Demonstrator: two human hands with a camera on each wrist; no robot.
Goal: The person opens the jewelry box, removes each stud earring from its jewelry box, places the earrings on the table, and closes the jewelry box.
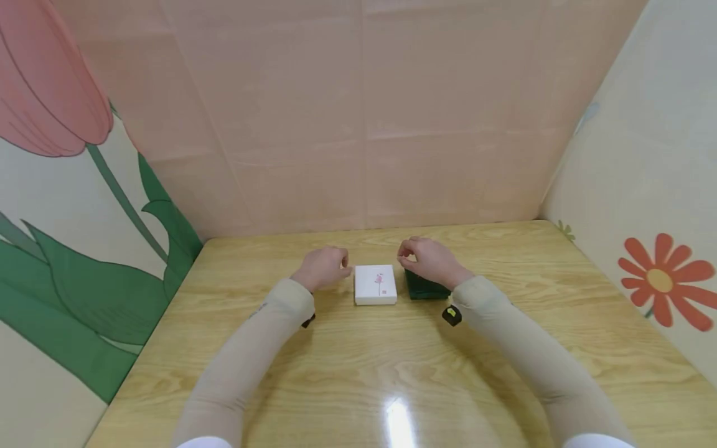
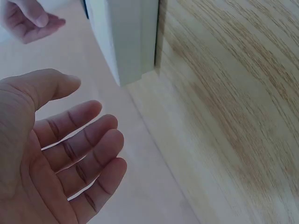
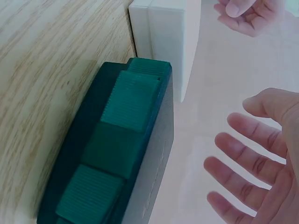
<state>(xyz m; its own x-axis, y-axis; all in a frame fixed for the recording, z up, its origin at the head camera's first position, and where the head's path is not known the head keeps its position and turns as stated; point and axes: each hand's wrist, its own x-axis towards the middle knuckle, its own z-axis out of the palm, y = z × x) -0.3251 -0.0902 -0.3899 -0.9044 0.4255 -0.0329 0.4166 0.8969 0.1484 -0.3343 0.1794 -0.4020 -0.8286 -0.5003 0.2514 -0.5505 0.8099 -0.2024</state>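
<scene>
A white square box [image 1: 375, 285] with a small pink flower printed on its lid lies flat on the table. Close beside its right side is a dark green box [image 1: 427, 286], partly covered by my right hand [image 1: 430, 259] in the head view. In the right wrist view the green box [image 3: 110, 144] shows ribbed green bands along its side. Loosely bent and holding nothing, the right fingers hover over it. My left hand [image 1: 323, 267] hangs just left of the white box, its fingers relaxed and spread in the left wrist view, with nothing in the palm.
The wooden table [image 1: 358, 367] reaches back to a plain pink backdrop [image 1: 358, 124]. On the left stands a panel with a painted tulip [image 1: 50, 81], on the right one with an orange flower [image 1: 660, 280]. Both wrists carry small black devices [image 1: 452, 315].
</scene>
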